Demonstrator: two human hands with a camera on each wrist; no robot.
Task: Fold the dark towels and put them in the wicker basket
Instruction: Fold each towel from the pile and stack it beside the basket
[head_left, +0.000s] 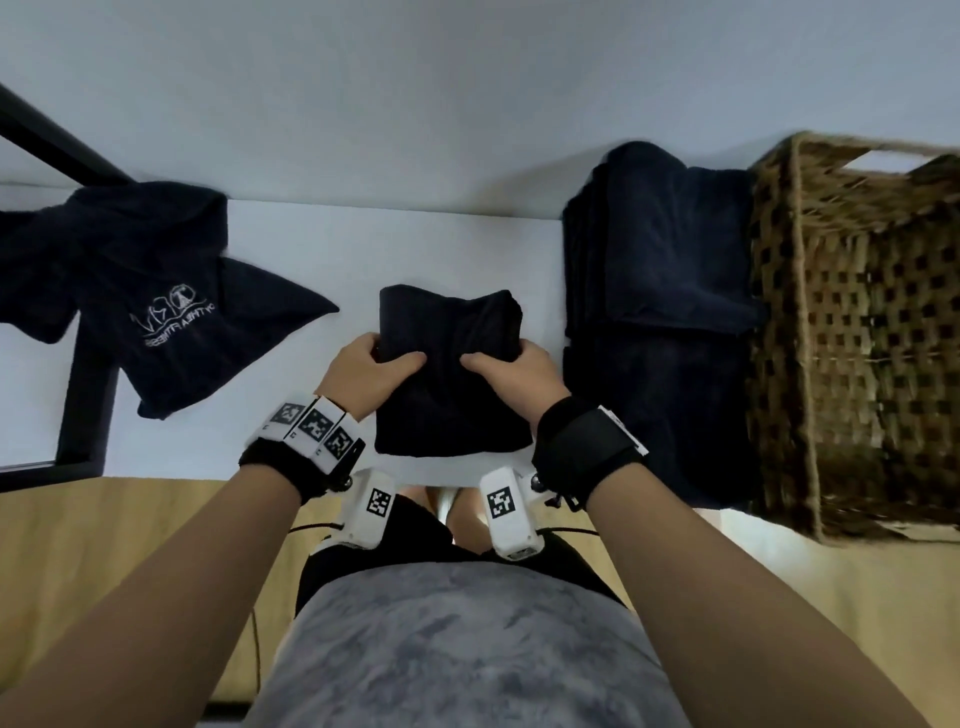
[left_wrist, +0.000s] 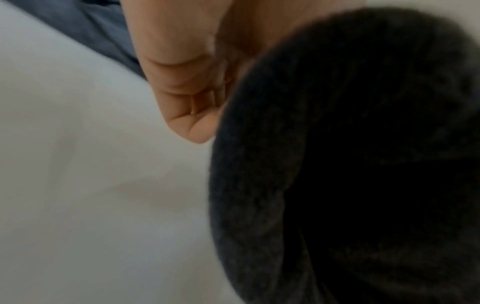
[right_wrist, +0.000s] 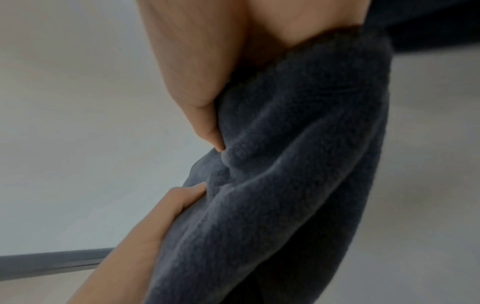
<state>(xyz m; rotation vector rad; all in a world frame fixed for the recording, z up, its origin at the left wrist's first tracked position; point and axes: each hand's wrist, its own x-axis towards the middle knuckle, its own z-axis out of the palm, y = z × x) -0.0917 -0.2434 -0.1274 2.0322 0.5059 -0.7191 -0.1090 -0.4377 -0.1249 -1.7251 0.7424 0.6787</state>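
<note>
A small folded dark towel is in front of me over the white table. My left hand grips its left side, thumb on top. My right hand grips its right side the same way. The left wrist view shows curled fingers beside the dark towel. In the right wrist view my thumb presses into the creased towel, and the other hand's thumb pinches it lower down. A wicker basket stands at the right.
A stack of folded dark towels lies right beside the basket's left wall. A loose dark towel with a white logo sprawls at the table's left, near a black frame. The table's near edge runs just under my wrists.
</note>
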